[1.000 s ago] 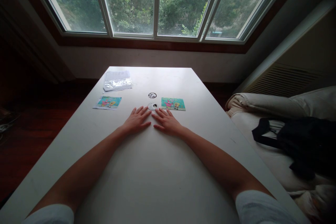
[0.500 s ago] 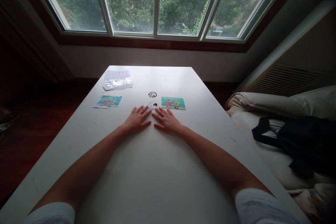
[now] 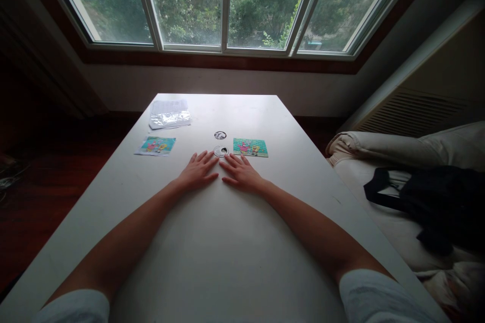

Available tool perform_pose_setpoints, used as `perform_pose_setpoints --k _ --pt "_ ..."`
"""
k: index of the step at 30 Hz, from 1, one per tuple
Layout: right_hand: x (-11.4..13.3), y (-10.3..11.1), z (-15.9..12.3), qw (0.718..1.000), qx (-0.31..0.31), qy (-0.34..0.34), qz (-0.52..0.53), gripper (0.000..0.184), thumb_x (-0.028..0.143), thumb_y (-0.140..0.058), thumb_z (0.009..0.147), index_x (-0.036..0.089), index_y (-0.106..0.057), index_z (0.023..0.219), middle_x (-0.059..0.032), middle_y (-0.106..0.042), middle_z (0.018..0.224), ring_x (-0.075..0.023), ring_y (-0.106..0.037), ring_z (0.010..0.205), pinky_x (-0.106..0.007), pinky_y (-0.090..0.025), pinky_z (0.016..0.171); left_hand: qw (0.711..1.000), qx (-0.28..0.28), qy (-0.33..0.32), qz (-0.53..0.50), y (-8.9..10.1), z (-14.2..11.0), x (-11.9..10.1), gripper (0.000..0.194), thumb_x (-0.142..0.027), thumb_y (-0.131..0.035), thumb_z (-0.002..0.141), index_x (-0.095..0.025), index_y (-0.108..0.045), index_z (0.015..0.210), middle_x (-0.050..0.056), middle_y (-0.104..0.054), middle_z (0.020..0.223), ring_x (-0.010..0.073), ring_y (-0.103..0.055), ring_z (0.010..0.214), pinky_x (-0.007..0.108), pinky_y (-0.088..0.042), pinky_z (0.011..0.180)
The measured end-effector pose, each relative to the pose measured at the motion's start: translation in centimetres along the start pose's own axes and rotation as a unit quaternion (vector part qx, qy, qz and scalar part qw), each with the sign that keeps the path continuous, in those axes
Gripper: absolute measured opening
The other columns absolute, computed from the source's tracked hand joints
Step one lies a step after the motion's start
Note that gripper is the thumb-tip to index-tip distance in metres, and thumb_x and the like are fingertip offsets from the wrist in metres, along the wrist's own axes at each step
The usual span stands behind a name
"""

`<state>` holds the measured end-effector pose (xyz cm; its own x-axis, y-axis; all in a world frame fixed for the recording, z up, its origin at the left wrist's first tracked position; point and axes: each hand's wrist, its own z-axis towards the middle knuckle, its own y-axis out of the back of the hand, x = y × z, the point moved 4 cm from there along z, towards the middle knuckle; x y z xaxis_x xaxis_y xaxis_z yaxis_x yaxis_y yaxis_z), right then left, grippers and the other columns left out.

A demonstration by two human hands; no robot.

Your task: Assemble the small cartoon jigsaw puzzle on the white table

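Observation:
My left hand (image 3: 197, 170) lies palm down on the white table (image 3: 227, 252), fingers spread and holding nothing. Beside it my right hand (image 3: 242, 173) rests flat in the same way, a narrow gap between the two. Just past my fingertips is a small round clear disc (image 3: 217, 151) with a dark patch; whether a finger touches its edge I cannot tell. Behind that sits a round black-and-white piece (image 3: 220, 135). A colourful cartoon picture (image 3: 250, 147) on a green ground lies right of the disc. Another cartoon picture (image 3: 159, 146), paler, lies to the left of my left hand.
A clear plastic sleeve with papers (image 3: 170, 114) lies at the table's far left corner. On the right, a dark bag or garment (image 3: 443, 202) lies on a cream padded seat (image 3: 352, 176). A window (image 3: 227, 10) stands beyond the table.

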<state>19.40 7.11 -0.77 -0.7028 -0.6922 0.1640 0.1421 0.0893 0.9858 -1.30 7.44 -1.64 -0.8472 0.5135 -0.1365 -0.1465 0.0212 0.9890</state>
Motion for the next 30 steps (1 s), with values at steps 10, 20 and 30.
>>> perform_pose_setpoints --k 10,20,30 --pt "0.03 0.17 -0.06 1.000 0.002 0.000 -0.003 0.073 0.067 -0.032 0.102 0.026 -0.029 0.163 -0.0097 -0.018 0.171 -0.0309 -0.014 0.159 -0.056 -0.007 0.127 1.000 -0.002 0.002 -0.007 0.11 -0.07 -0.13 0.070 -0.065 -0.040 0.099 -0.032 -0.033 0.161 0.005 -0.021 0.171 0.0326 -0.016 0.158 0.058 -0.014 0.127" --pt "0.07 0.12 -0.10 1.000 0.000 0.000 -0.005 0.074 0.067 -0.032 0.102 0.027 -0.029 0.163 -0.0093 -0.018 0.171 -0.0307 -0.014 0.159 -0.056 -0.006 0.127 1.000 0.001 0.001 -0.003 0.26 -0.12 -0.29 0.069 -0.065 -0.039 0.099 -0.032 -0.034 0.160 0.004 -0.022 0.171 0.0321 -0.016 0.158 0.057 -0.014 0.127" --pt "0.01 0.16 -0.19 1.000 -0.003 0.001 -0.004 0.073 0.067 -0.032 0.102 0.027 -0.030 0.163 -0.0095 -0.018 0.171 -0.0310 -0.014 0.159 -0.056 -0.007 0.127 1.000 0.002 0.001 -0.005 0.34 -0.11 -0.41 0.069 -0.064 -0.039 0.100 -0.032 -0.034 0.160 0.004 -0.022 0.171 0.0321 -0.016 0.158 0.057 -0.013 0.127"
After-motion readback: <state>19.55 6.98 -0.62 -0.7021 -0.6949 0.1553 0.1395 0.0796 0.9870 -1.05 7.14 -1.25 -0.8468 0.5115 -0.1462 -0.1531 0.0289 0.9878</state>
